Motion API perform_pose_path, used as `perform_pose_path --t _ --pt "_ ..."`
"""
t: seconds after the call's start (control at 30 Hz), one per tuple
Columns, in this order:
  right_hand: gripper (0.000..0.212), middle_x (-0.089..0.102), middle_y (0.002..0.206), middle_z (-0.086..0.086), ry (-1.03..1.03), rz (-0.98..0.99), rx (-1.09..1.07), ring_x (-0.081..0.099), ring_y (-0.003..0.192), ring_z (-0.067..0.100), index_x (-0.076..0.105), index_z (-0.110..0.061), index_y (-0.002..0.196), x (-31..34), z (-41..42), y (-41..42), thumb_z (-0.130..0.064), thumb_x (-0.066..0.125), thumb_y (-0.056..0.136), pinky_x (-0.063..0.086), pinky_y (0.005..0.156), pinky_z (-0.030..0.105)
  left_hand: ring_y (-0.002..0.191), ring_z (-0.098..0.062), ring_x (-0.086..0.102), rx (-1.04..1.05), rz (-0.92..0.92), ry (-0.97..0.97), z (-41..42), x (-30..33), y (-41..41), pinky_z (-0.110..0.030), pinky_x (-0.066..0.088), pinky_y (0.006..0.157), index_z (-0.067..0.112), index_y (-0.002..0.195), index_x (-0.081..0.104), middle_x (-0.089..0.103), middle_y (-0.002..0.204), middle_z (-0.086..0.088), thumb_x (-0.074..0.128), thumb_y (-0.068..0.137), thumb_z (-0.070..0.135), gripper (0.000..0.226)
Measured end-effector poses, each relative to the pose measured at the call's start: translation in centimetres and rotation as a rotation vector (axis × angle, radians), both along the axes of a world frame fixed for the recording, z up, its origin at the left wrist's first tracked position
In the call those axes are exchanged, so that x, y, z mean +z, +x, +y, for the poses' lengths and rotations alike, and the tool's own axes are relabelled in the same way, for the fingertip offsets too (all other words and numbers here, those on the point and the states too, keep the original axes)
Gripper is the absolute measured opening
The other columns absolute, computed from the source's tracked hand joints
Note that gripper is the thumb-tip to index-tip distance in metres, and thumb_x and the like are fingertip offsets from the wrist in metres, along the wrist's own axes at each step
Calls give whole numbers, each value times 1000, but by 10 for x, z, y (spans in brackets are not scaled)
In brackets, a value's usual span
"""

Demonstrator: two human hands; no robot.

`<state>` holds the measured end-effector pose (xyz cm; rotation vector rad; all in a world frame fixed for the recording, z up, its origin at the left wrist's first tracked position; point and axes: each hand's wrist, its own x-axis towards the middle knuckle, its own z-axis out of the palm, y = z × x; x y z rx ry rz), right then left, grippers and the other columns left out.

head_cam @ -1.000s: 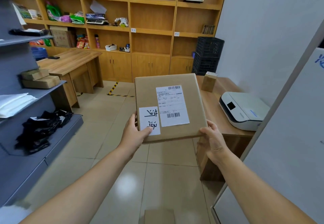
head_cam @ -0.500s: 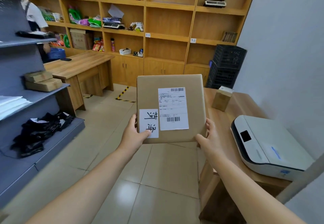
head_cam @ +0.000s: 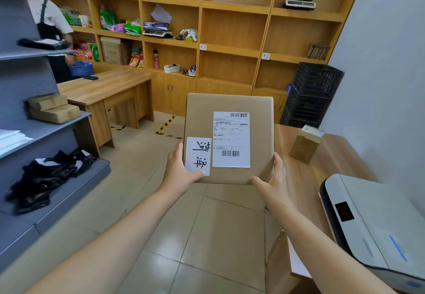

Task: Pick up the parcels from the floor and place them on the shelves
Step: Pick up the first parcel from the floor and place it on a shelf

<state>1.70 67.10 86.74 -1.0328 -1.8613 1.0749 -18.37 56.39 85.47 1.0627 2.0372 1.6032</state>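
I hold a flat brown cardboard parcel [head_cam: 200,119] in front of me at chest height, with a white shipping label and a white handwritten sticker on its face. My left hand [head_cam: 178,172] grips its lower left corner, thumb on the sticker. My right hand [head_cam: 272,178] grips its lower right corner. Grey metal shelves [head_cam: 57,124] stand at the left; two brown parcels [head_cam: 54,108] lie on the middle one. Wooden wall shelves [head_cam: 232,50] fill the back of the room.
A wooden table [head_cam: 305,178] on the right carries a white printer [head_cam: 377,229] and a small box [head_cam: 304,144]. Black crates [head_cam: 310,100] are stacked in the corner. A desk [head_cam: 103,86] stands at left, with a person [head_cam: 49,31] behind it. Black bags [head_cam: 46,176] lie on the lowest grey shelf.
My view has swung to the left and up. The parcel stays in both hands. A person has come into sight at the far left.
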Motion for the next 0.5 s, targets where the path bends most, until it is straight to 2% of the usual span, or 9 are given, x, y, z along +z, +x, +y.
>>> perform_pose_path --t 0.13,0.27,0.4,0.5 --pt "85 31 144 -2 30 3 -40 29 113 -1 19 -23 146 -2 47 -47 -7 65 76 25 95 21 122 -19 40 -10 12 10 54 -4 -48 -44 44 100 33 135 29 38 125 3 76 49 29 99" --pt "85 30 145 -3 66 3 -66 27 115 -2 18 -24 146 -3 102 -121 -10 66 77 26 97 23 120 -21 41 3 15 23 115 0 -119 -46 45 98 32 137 26 40 124 4 74 45 35 104" --pt "87 25 149 -3 57 0 -65 27 123 1 15 -25 147 2 153 -204 -12 66 78 26 103 25 125 -23 28 43 95 -5 169 7 -201 -39 36 102 27 145 14 39 136 0 76 58 25 107" --pt "88 21 152 -5 78 -2 -76 24 129 3 12 -27 147 5 189 -257 -15 66 80 25 104 26 127 -21 24 39 122 -15 209 11 -257 -33 33 96 28 146 5 37 139 -1 77 62 23 111"
